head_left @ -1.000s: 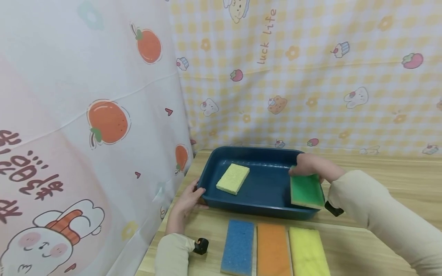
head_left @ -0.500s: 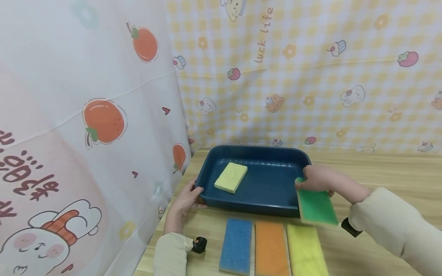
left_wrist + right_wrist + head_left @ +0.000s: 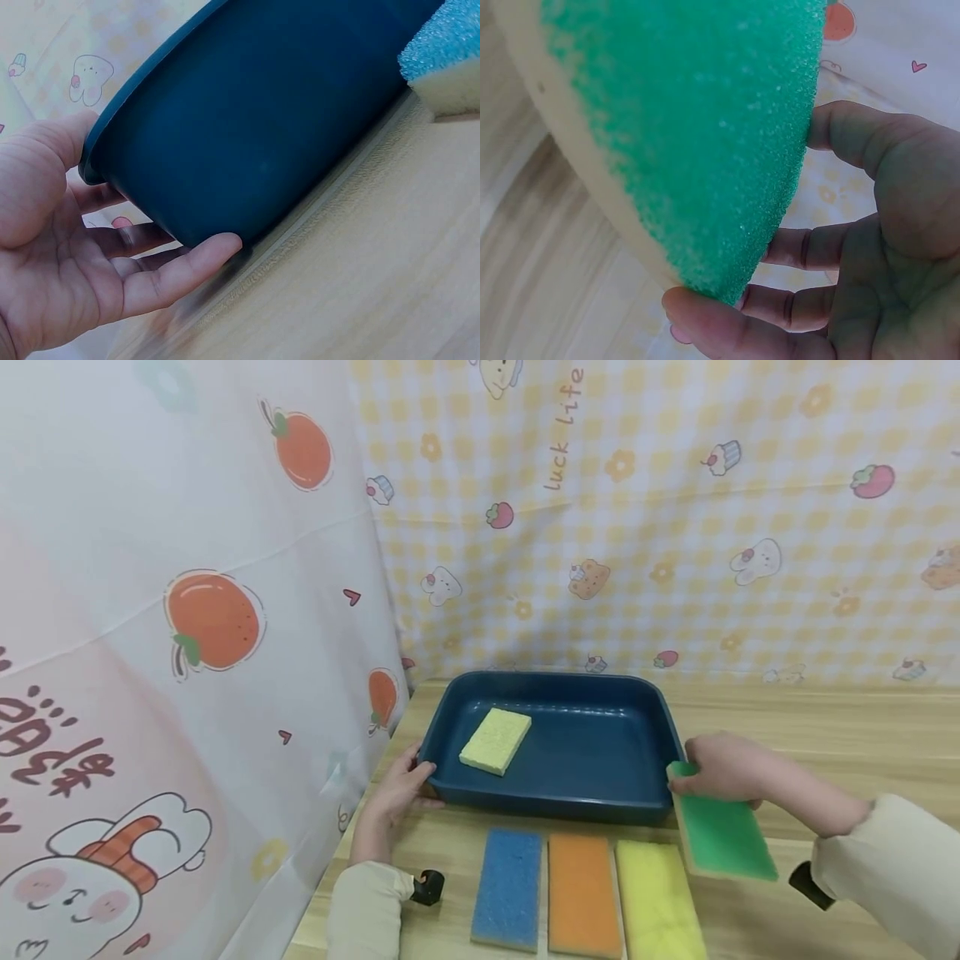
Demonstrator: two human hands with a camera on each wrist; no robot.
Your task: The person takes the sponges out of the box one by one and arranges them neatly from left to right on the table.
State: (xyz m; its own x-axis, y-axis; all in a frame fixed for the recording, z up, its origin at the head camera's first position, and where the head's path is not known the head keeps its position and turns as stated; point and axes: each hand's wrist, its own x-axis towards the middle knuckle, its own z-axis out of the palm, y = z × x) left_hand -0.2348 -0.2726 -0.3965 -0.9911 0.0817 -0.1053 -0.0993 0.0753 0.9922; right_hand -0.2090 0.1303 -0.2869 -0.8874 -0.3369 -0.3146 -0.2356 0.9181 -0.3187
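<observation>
A dark blue rectangular baking pan (image 3: 577,802) stands on the wooden table in the head view, with a pale yellow sponge (image 3: 496,741) lying in its left part. My left hand (image 3: 397,789) holds the pan's left end, thumb at the rim and fingers against the outer wall, as the left wrist view shows. Just outside the pan's right end, my right hand (image 3: 727,767) grips a green-topped sponge (image 3: 726,835) by its far end. In the right wrist view the thumb and fingertips pinch that sponge (image 3: 690,135) at its edges; its near end tilts toward the table.
In front of the pan lie a blue sponge (image 3: 507,889), an orange sponge (image 3: 585,893) and a bright yellow sponge (image 3: 660,897), side by side. A printed cloth (image 3: 285,610) hangs at the left, and a checked cloth (image 3: 660,527) hangs behind the table.
My right hand has lifted the green sponge out of the pan's right end and brought it right and nearer. The left hand keeps its hold on the pan; the view has shifted slightly.
</observation>
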